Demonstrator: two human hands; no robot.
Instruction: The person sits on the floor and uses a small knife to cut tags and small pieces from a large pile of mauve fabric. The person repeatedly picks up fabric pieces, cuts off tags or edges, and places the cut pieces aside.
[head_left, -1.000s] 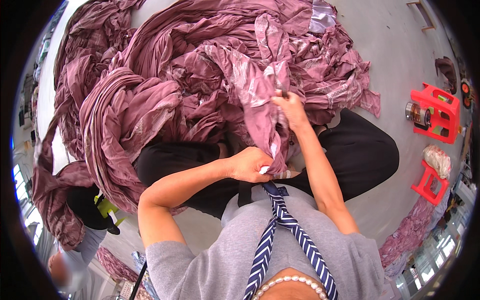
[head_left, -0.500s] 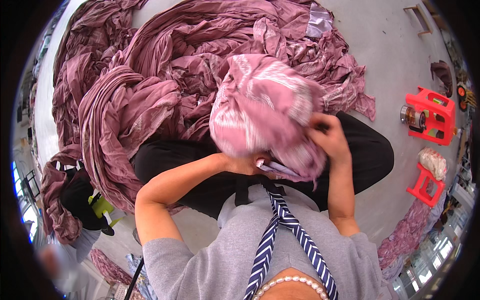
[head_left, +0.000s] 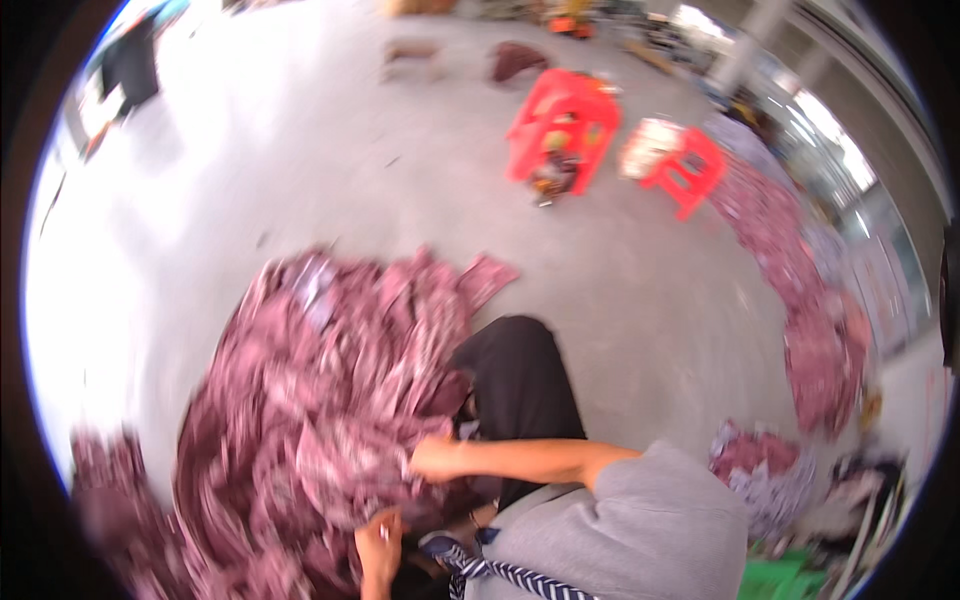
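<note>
A large heap of dusty-pink cloth (head_left: 290, 400) with pale streaked patterning lies in front of my crossed legs. My left hand (head_left: 380, 545) is curled closed at the near edge of a bunched part of it, with a small white bit showing by the fingers. Farther right, my right hand (head_left: 435, 459) is closed on the same bunched cloth, its fingertips partly hidden in the folds. Motion blur softens both hands and the cloth.
A red plastic stool (head_left: 535, 130) stands ahead on the grey floor (head_left: 400, 190), with a jar-like thing by it. A smaller red stool (head_left: 693, 168) holds a whitish bundle (head_left: 652, 147). More pink cloth (head_left: 825, 360) runs along the right, beside a pink-and-lilac pile (head_left: 765, 475).
My view has swung to the right, so the heap now lies at lower left and the stools near the top. My hands stay at the bunched cloth, which sits lower against the heap.
</note>
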